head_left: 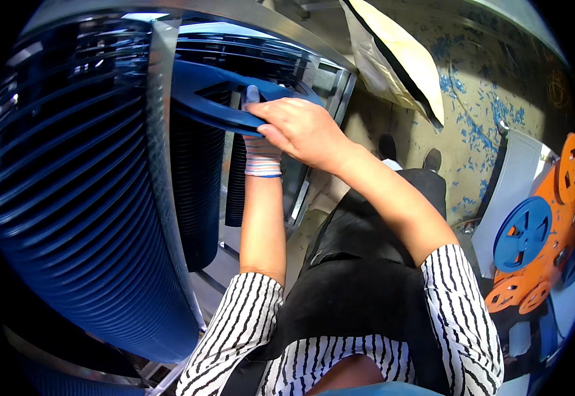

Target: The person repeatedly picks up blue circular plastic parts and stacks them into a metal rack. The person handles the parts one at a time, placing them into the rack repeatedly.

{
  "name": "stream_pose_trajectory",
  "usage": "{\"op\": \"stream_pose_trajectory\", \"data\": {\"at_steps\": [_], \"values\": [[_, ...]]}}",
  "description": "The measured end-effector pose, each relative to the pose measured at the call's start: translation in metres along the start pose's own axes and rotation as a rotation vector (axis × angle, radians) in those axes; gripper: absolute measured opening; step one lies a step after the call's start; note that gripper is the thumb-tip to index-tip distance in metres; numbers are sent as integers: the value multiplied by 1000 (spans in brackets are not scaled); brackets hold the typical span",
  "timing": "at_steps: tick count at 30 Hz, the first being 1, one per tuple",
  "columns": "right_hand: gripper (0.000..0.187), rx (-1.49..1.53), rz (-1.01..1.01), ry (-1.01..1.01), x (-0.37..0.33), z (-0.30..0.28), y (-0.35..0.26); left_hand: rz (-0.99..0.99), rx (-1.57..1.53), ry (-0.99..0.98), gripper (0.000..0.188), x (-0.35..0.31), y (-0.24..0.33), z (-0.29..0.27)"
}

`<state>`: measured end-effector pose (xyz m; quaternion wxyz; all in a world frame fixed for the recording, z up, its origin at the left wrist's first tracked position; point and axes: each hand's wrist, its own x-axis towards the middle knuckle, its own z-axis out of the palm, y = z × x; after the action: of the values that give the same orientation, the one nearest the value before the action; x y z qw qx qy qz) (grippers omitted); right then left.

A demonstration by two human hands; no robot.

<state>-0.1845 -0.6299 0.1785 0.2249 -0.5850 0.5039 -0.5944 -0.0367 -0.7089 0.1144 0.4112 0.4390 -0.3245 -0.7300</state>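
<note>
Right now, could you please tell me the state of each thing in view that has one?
Reel: held
Left hand: gloved, gripping the reel
Right hand: bare, at the reel's edge
Blue discs: stacked
Orange reels: overlapping
Blue wheel: against the orange reels
Floor: strewn with blue scraps

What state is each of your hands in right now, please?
Left hand: closed on a blue reel, though partly hidden.
Right hand: partly curled at the reel's edge; whether it grips cannot be told.
</note>
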Motion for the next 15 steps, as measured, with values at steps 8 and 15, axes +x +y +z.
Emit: {"op": "stream_pose_trajectory", "data": {"at_steps": [8,15], "values": [[36,-49,123,198,21,14,-11,-18,43,24,37,7,13,1],[32,-124,151,278,20,35,-26,-21,63,30,40,16,19,0]]}}
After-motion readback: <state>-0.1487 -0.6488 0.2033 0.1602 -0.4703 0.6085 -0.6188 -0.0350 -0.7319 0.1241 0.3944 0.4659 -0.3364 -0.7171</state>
